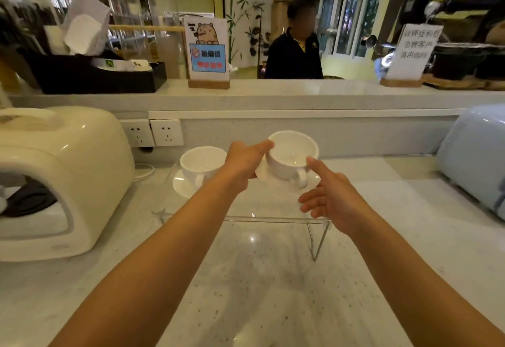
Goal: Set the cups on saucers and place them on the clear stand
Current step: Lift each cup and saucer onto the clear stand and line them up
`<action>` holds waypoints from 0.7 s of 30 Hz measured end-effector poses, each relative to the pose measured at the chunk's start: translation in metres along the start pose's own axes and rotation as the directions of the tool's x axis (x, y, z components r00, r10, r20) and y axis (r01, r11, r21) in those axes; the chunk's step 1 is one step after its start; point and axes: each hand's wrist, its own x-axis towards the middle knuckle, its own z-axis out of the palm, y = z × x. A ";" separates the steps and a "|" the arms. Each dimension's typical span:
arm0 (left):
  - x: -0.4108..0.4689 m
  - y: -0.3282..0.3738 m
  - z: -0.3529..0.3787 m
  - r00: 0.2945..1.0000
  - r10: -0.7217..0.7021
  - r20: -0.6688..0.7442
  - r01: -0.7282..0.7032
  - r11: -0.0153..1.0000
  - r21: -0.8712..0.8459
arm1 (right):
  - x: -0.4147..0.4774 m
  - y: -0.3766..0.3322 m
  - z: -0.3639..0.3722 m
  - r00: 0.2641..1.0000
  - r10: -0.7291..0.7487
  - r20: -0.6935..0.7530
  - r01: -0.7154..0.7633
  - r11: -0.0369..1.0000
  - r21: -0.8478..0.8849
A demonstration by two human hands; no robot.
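Observation:
A white cup [291, 152] sits on a white saucer [276, 181], tilted slightly, above the right part of the clear stand [273, 219]. My left hand [243, 163] grips this cup and saucer at their left side, thumb on the cup's rim. My right hand [329, 200] is beside the cup's handle with fingers apart; its forefinger touches the cup's side. A second white cup [200, 163] rests on its saucer [181, 185] on the stand's left part, partly behind my left wrist.
A cream appliance [60, 177] stands at the left and a pale blue appliance [475, 155] at the right. Wall sockets [153, 133] are behind the stand. A raised counter ledge holds signs [207, 51] and a black box [93, 76]; a person [295, 54] stands beyond it.

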 end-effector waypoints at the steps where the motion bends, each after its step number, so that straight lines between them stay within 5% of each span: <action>1: 0.005 -0.002 0.002 1.000 -0.017 0.010 0.017 1.000 0.002 | 0.003 0.001 0.001 1.000 0.019 0.009 -0.019 1.000 -0.002; 21: 0.033 -0.016 0.010 0.980 -0.163 0.116 0.148 0.980 0.129 | 0.032 0.010 -0.006 0.981 0.173 0.091 -0.165 0.983 -0.084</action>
